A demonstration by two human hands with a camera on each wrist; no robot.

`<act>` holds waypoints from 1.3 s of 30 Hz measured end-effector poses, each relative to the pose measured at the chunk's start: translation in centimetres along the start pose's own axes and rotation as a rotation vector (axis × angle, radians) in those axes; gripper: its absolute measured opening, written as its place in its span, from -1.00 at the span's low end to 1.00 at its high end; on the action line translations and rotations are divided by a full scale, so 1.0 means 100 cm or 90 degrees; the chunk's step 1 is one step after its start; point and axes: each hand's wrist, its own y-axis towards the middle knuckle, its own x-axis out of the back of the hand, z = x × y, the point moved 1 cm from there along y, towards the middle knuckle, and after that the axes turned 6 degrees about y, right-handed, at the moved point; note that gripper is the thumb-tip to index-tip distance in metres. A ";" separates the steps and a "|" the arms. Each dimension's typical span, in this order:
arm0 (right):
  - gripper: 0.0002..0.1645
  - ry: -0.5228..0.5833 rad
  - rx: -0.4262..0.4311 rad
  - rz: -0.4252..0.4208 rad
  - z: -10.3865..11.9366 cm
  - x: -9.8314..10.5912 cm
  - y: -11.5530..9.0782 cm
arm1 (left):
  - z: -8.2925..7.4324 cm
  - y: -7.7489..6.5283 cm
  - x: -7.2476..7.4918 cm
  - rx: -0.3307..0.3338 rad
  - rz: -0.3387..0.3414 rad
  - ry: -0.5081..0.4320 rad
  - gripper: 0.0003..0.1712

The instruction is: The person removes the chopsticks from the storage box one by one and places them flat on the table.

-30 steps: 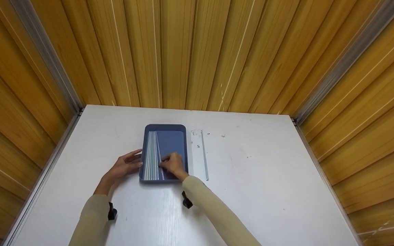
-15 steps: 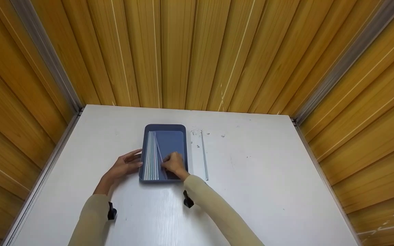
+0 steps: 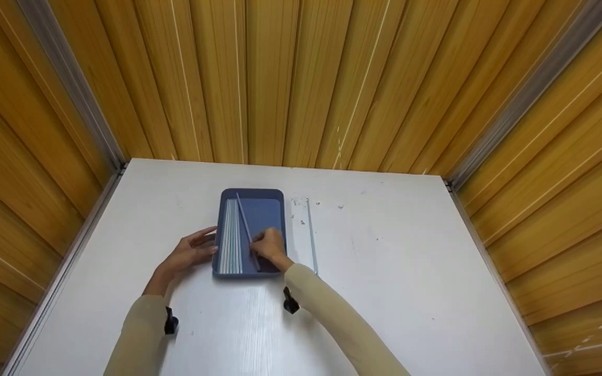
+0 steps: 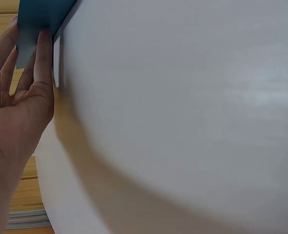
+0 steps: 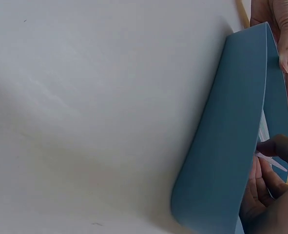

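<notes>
A blue rectangular tray (image 3: 284, 245) stands on the white table. Along its left side lies a bundle of several thin, pale white and blue straw-like sticks (image 3: 230, 237). My right hand (image 3: 269, 244) is inside the tray and pinches one pale purple straw-like stick (image 3: 244, 219) between thumb and fingers. This stick slants apart from the bundle, its far end toward the tray's back wall. In the right wrist view, the stick (image 5: 271, 161) shows at the fingertips. My left hand (image 3: 188, 253) touches the tray's left wall with nearly straight fingers (image 4: 44, 53).
Right of the tray lies a clear strip-like piece (image 3: 301, 230) with a bluish edge, flat on the white table (image 3: 384, 271). Small dark marks dot the table near it. Yellow wood-patterned walls (image 3: 290, 83) stand behind and at both sides.
The right hand has moved slightly right and up, drawing the purple stick away from the bundle, its far end now higher. The left hand has stayed at the tray wall.
</notes>
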 end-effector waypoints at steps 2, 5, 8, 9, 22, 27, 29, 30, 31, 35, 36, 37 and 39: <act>-0.85 -0.005 0.000 -0.007 0.001 0.003 0.000 | 0.000 0.001 0.000 0.004 -0.001 -0.003 -0.18; -0.85 -0.011 -0.002 -0.010 0.003 0.008 0.001 | 0.001 0.001 -0.001 0.005 0.000 0.002 -0.17; -0.87 -0.015 0.001 -0.013 0.005 0.013 0.001 | 0.001 0.002 -0.001 0.002 -0.002 0.001 -0.17; -0.87 -0.016 0.003 -0.015 0.005 0.015 0.001 | 0.001 0.002 -0.001 0.000 0.000 0.001 -0.17; -0.88 -0.007 0.003 -0.021 0.009 0.032 -0.001 | 0.000 0.002 0.000 0.030 0.001 -0.015 -0.14; -0.88 -0.033 0.007 -0.034 0.010 0.043 -0.001 | -0.001 0.000 0.000 0.010 -0.001 -0.004 -0.16; -0.88 -0.045 0.017 -0.038 0.011 0.048 -0.002 | -0.001 0.000 0.000 -0.001 0.004 0.000 -0.16; -0.88 -0.049 0.021 -0.040 0.011 0.050 -0.002 | -0.001 0.000 0.000 -0.002 0.006 0.000 -0.16; -0.88 -0.054 0.027 -0.043 0.011 0.053 -0.002 | 0.000 0.000 0.001 0.002 0.003 -0.003 -0.16; -0.88 -0.046 0.036 -0.054 0.009 0.064 -0.003 | 0.001 0.000 0.001 0.009 0.005 -0.007 -0.15; -0.88 -0.043 0.035 -0.056 0.008 0.067 -0.002 | 0.001 0.001 0.001 0.010 0.003 -0.008 -0.15; -0.88 -0.040 0.034 -0.060 0.007 0.070 -0.002 | 0.002 0.001 0.001 0.008 0.003 -0.006 -0.15; -0.87 -0.035 0.027 -0.063 0.004 0.076 -0.001 | 0.002 0.002 0.001 0.003 0.006 -0.004 -0.14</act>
